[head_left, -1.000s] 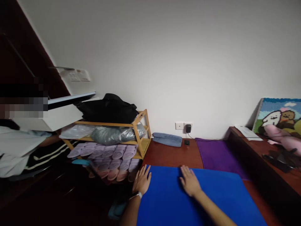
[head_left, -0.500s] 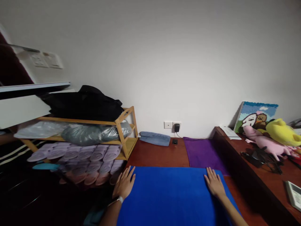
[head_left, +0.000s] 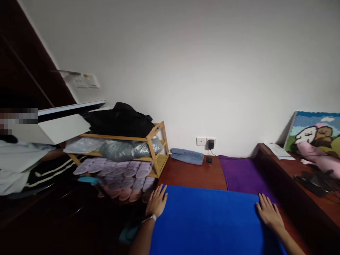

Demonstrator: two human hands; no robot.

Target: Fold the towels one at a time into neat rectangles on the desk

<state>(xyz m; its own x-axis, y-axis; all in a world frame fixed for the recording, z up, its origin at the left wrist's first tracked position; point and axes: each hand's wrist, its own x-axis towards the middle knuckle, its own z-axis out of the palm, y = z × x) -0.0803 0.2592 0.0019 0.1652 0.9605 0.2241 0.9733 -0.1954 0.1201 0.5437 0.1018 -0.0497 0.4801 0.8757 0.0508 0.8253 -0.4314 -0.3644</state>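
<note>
A blue cloth (head_left: 209,219) lies flat on the reddish-brown wooden surface (head_left: 191,177). My left hand (head_left: 157,201), with a band at the wrist, rests open on the cloth's far left corner, fingers pointing away from me. Flat on the far right corner is my right hand (head_left: 269,211), open, its fingers slightly apart. Behind the cloth, a purple cloth (head_left: 245,177) lies at the right and a folded grey-blue cloth (head_left: 187,156) lies by the wall.
At the left, a wooden rack (head_left: 156,156) holds a black bag (head_left: 120,122), plastic-wrapped items and several slippers (head_left: 130,169). A seated person's striped dark clothing (head_left: 55,171) shows further left. On the right ledge lie a pink plush (head_left: 320,159), cables and papers (head_left: 278,151).
The view has turned left, so things appear further right and the person at the left shows more. Both hands remain flat at the blue cloth's corners.
</note>
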